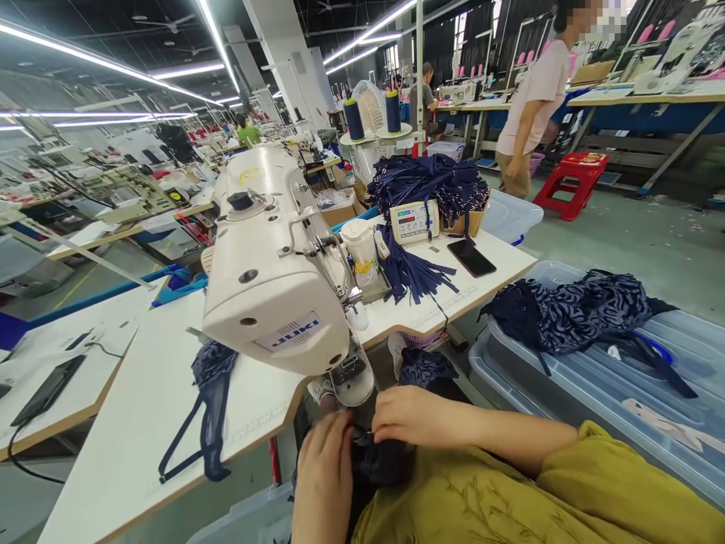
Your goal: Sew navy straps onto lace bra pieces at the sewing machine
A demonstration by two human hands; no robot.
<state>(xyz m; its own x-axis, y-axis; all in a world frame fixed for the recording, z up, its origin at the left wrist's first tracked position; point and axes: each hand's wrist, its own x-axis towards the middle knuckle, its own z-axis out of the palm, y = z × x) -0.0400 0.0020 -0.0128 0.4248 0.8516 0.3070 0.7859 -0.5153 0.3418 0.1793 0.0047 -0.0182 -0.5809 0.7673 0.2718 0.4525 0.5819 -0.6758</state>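
In my lap, just below the sewing machine's [272,264] rounded bed end, my left hand [325,468] and my right hand [408,415] are close together. Between and under them lies a bunched dark navy garment [385,461]. The fingers of both hands are curled onto its upper edge; the exact grip is partly hidden. A patterned part of dark cloth [424,366] hangs beyond my right hand. On the white table, left of the machine, lies a navy bra piece [212,408] with a patterned cup and a thin strap.
Navy straps [424,189] are heaped behind the control panel [415,221], near a phone [471,258]. Patterned bras [589,310] lie on a lidded plastic box [566,378] at right. Behind stands a red stool [572,183]. A person in pink [535,106] is near it.
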